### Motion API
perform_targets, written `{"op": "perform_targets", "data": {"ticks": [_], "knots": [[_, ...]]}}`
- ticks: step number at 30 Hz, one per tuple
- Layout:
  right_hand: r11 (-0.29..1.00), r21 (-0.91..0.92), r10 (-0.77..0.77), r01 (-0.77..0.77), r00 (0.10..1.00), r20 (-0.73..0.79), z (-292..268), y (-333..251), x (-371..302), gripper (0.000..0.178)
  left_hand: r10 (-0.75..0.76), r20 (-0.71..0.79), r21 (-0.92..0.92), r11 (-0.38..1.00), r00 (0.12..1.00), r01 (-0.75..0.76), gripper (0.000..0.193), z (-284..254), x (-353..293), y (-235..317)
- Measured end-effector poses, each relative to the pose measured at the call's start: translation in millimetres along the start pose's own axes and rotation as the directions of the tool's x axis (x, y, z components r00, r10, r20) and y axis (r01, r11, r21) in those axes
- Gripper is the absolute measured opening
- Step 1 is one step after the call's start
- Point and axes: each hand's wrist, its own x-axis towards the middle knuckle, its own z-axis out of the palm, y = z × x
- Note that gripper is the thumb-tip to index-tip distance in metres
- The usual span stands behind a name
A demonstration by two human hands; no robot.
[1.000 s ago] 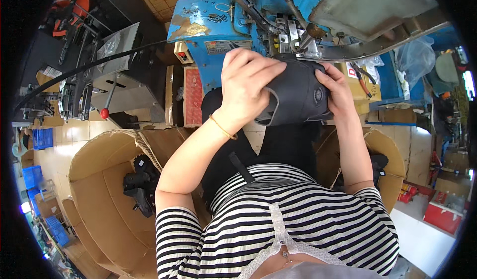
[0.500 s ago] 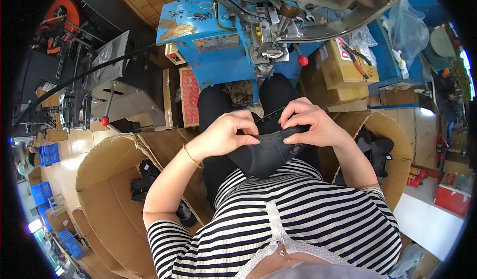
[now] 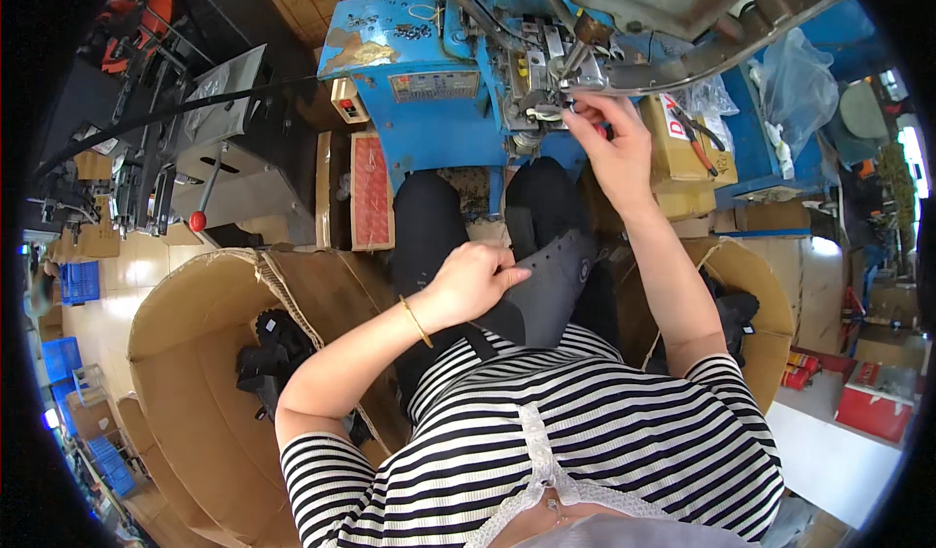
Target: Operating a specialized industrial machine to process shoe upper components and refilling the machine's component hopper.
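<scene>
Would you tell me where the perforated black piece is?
Head view: the black piece is right of centre, in the left hand, over the lap.

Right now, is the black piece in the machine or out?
Out: the left hand holds the black piece over the lap, clear of the machine.

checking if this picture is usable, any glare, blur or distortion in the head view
Head view: fisheye bowing and black corners; glare on the floor; left hand and right hand fairly sharp; shoe piece dark, yet its holes show.

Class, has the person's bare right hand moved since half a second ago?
Yes: the bare right hand has moved forward, closer to the blue metal machine.
</scene>
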Motion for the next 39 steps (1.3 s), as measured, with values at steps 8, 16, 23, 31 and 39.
{"op": "perform_targets", "data": {"ticks": [8,16,23,31,39], "knots": [[0.995,-0.098,0.021,-0.018,0.999,0.033,14.0,-1.2,11.4,0.029,-0.045,-0.018,-0.112,0.993,0.999,0.043,0.027,-9.7,-4.2,-20.0],[0.767,0.487,0.398,-0.417,0.905,0.148,9.2,24.3,22.6,0.026,-0.061,0.012,-0.175,0.983,0.998,0.062,0.025,-16.0,1.4,-31.0],[0.894,0.383,0.211,-0.233,0.972,0.101,0.2,38.5,26.2,0.023,0.028,-0.054,-0.052,0.998,0.998,-0.031,0.023,-26.4,7.2,-32.3],[0.983,-0.109,0.161,-0.146,0.976,0.15,-9.0,23.2,49.4,0.033,0.065,-0.145,0.061,0.997,0.987,-0.057,0.016,-46.9,35.0,-23.3],[0.94,0.131,0.31,-0.316,0.949,0.066,4.2,37.6,23.6,0.005,0.058,-0.124,-0.015,0.998,0.991,-0.061,0.011,-35.9,48.6,3.2]]}}
